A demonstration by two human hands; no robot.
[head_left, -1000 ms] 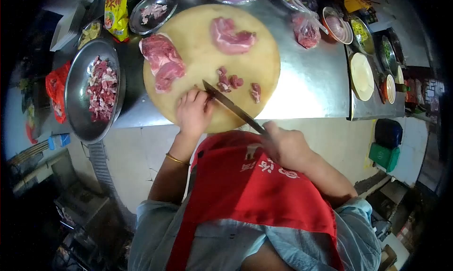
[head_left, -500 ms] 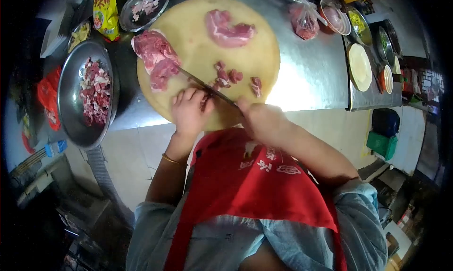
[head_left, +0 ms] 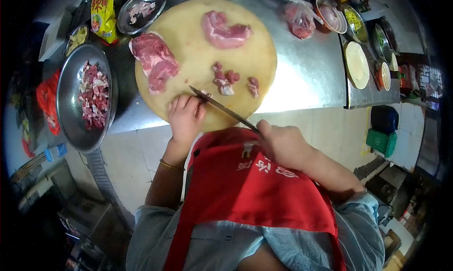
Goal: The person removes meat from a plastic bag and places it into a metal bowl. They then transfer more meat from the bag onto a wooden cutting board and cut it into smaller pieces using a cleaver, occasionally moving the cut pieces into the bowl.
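My right hand (head_left: 287, 146) is closed around the handle of a knife (head_left: 226, 111), whose narrow dark blade points up and left over the round cutting board (head_left: 193, 49). My left hand (head_left: 185, 117) lies at the board's near edge, fingers curled down on a small piece of meat (head_left: 204, 93) beside the blade tip; most of that piece is hidden. Left of the blade rests a large slab of raw meat (head_left: 155, 61). A curved slab (head_left: 226, 31) lies at the far side. Several small cut chunks (head_left: 225, 78) sit right of the knife, one chunk (head_left: 254, 86) apart.
At left, a large metal bowl (head_left: 63, 101) holds cut meat. Behind it are a yellow packet (head_left: 104, 16) and a metal dish (head_left: 123, 16) with pale scraps. A bagged piece of meat (head_left: 300, 22), bowls and a cream plate (head_left: 357, 66) stand at right on the metal counter (head_left: 311, 77).
The knife has drawn back toward my body and to the right, its tip leaving the large slab's edge. My left hand stays in nearly the same place.
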